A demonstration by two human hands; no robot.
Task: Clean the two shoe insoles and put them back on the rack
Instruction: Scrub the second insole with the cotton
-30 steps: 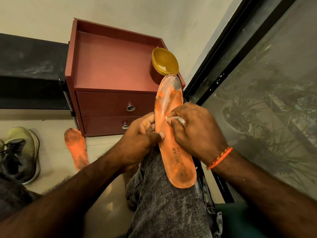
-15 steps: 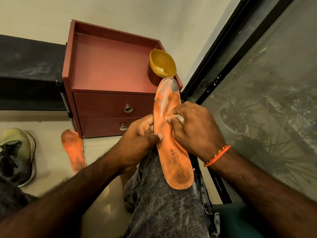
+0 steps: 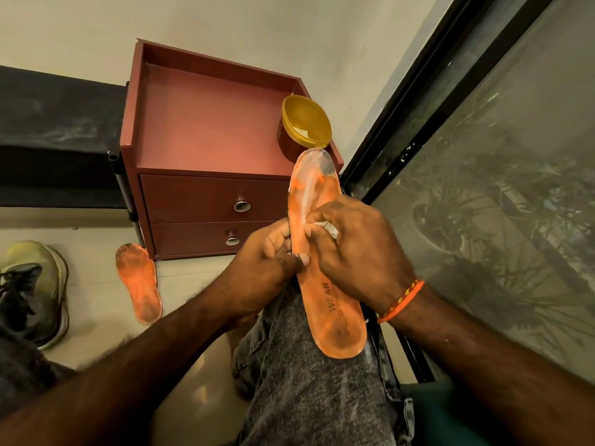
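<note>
Slightly upward along the insole [image 3: 325,278] we shift our right hand [image 3: 360,252], pinching the wipe [image 3: 330,227]; left hand [image 3: 267,262] at 9 o'clock grips the edge, steadying it.

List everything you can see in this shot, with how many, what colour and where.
insole in hand: 1, orange, grimy, lying along the raised knee
insole on floor: 1, orange, dirty, beside the cabinet's base
white wipe: 1, white, pressed on the held insole
yellow bowl: 1, yellow, tilted on the cabinet's right front corner
cabinet: 1, reddish brown, two drawers, against the wall
drawer knobs: 2, silver, one per drawer
sneaker: 1 seen, yellow-green with black, far left on the floor
glass door: 1, black frame, right side
wrist thread: 1, orange, right wrist
grey jeans: 1, grey, on the leg
left hand: grips the insole's edge
right hand: pinches the wipe
</note>
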